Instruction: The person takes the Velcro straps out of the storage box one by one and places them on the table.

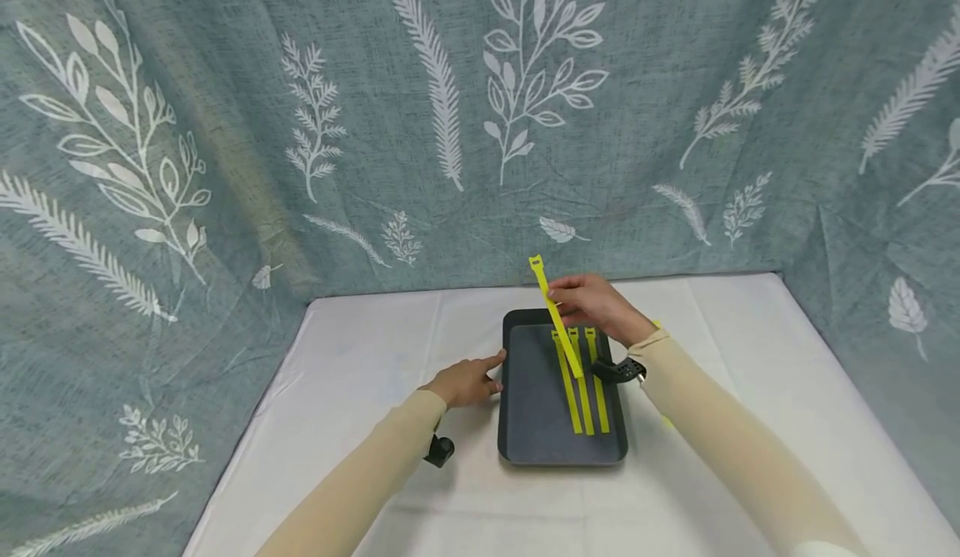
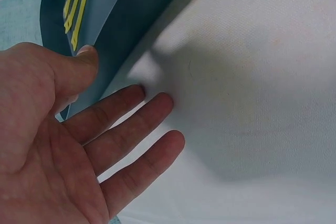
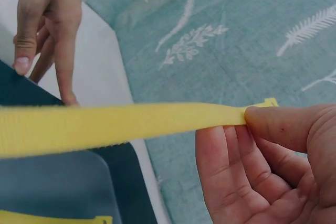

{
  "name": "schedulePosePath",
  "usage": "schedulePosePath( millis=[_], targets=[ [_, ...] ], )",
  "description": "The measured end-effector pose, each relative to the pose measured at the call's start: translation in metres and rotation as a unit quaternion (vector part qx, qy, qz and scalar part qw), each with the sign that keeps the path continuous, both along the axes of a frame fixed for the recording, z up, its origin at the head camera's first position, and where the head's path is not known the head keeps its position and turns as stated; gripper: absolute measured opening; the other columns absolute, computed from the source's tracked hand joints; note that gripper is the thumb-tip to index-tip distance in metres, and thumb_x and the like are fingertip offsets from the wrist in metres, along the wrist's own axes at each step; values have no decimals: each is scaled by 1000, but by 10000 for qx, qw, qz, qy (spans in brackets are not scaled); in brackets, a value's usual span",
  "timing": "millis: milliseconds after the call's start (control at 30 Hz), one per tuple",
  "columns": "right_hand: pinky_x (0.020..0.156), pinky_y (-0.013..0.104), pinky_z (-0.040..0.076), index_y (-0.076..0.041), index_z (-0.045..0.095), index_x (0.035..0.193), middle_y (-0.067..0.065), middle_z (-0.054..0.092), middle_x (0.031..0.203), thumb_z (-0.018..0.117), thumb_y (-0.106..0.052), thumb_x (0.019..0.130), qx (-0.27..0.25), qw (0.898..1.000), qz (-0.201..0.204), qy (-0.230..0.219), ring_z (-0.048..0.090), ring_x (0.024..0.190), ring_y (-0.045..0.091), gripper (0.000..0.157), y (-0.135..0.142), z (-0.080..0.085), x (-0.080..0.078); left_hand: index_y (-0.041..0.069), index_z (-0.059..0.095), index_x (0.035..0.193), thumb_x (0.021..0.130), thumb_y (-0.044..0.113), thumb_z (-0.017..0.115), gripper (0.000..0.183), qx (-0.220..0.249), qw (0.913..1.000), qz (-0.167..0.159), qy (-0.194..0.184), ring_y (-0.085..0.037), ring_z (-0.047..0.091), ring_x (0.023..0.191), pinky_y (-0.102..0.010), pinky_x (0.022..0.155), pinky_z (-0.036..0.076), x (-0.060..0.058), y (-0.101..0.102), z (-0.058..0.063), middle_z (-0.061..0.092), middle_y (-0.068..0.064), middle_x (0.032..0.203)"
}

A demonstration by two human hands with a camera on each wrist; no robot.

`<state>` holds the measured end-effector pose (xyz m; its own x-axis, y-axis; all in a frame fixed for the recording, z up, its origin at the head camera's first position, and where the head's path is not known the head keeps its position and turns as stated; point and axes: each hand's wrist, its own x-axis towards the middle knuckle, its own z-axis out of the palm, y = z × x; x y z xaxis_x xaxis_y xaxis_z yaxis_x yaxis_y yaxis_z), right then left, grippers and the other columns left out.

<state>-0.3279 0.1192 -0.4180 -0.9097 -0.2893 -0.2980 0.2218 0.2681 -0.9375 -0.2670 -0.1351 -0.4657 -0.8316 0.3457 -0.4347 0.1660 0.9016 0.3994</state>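
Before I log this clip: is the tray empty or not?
Not empty: the head view shows three yellow straps lying in the tray. The right hand holds a fourth strap above it.

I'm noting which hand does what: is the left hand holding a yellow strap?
No, the left hand is at the edge of the tray, while the right hand pinches the raised yellow strap.
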Motion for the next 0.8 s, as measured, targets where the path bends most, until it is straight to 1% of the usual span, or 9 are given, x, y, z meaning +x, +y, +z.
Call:
schedulePosePath(
  millis=[100,200,333,400,600,800],
  targets=[
    [94,40,57,-6,53,145,13,61,128,59,-26,104,19,10000,-27,2,63,103,20,46,7,3,-1,24,32,161,104,28,58,63,2,10000,9,1,-26,66,118,-46,97,49,1,1,0,70,-7,132],
    [93,37,57,-6,51,146,15,59,133,58,-26,104,81,9999,-35,63,63,108,22,47,13,5,-1,25,31,161,104,28,58,63,25,10000,40,-13,-27,65,121,-47,100,48,2,0,-1,70,-7,132],
    [98,39,55,-5,49,149,18,56,141,57,-28,105,163,9997,-41,155,61,118,27,50,23,6,0,25,32,161,104,28,58,63,59,10000,65,-9,-28,64,123,-48,101,48,2,1,-1,70,-8,132],
    [100,40,54,-5,48,149,19,54,142,56,-28,105,200,9996,-54,177,59,120,29,51,30,5,0,25,32,161,104,28,58,62,64,10000,60,5,-28,64,123,-48,101,48,3,1,-1,70,-8,132],
    [101,38,53,-4,45,150,20,52,144,55,-29,106,314,9991,-202,184,57,120,29,52,48,4,2,25,31,161,104,28,58,62,31,10000,40,19,-28,65,121,-48,99,49,4,0,-4,70,-8,132],
    [98,34,54,-1,44,151,19,52,141,55,-28,106,293,9989,-298,230,58,113,23,54,62,5,4,27,30,161,105,29,56,62,-11,10000,32,4,-29,63,125,-47,100,48,6,0,-4,69,-8,134]
  ],
)
